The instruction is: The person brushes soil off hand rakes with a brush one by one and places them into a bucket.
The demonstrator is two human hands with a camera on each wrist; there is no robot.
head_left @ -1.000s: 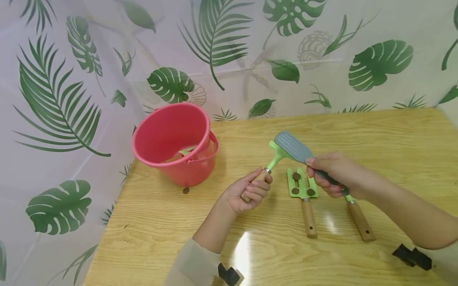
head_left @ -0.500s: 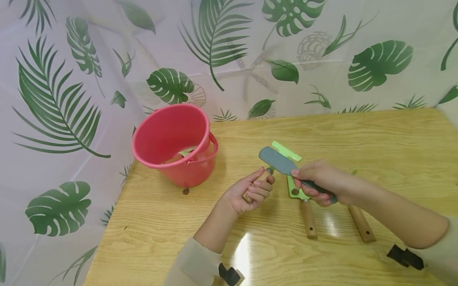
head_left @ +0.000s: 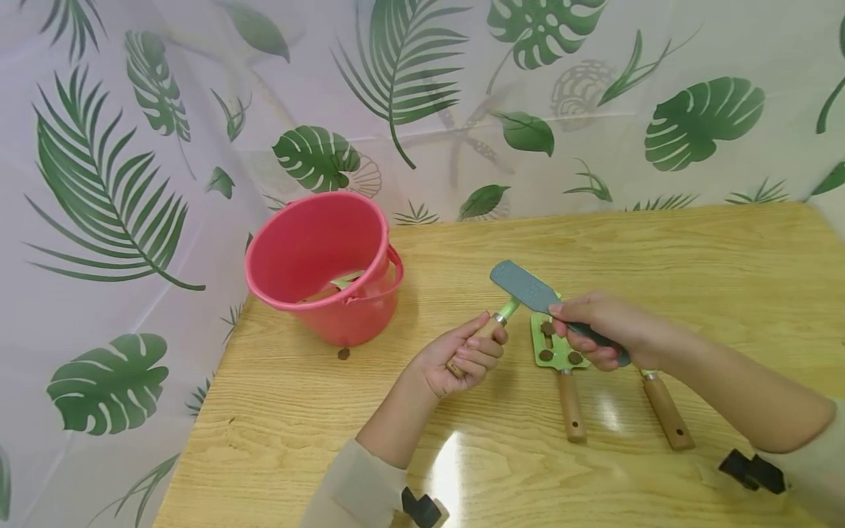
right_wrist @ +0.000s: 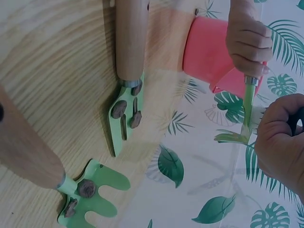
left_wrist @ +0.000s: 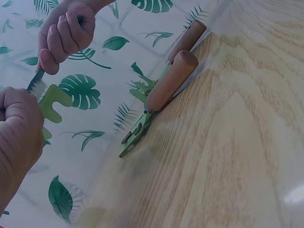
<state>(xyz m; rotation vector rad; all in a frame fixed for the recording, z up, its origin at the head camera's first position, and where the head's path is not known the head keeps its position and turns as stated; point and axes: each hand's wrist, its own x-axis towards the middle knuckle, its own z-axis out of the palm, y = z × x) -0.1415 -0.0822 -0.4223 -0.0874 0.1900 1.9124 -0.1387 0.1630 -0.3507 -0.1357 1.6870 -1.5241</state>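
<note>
My left hand (head_left: 462,356) grips the wooden handle of a small green garden rake (head_left: 510,309), held up above the table. In my right hand (head_left: 610,330) is a grey scrub brush (head_left: 523,284), gripped by its dark handle. Its white bristles (right_wrist: 257,118) face the rake, right at the green metal in the right wrist view. From the head, the brush covers most of the rake's toothed end; the left wrist view shows its green prongs (left_wrist: 53,103).
On the table (head_left: 297,440) lie a slotted green hand tool (head_left: 560,359) and a green hand fork (right_wrist: 97,199), both with wooden handles and brown clumps on them. A pink bucket (head_left: 356,323) with tools inside stands at left. One brown clump (head_left: 344,353) lies before it.
My right hand has swept the brush left and down across the rake, then slightly back up and right. My left hand stays nearly in place, the rake turning a little in it.
</note>
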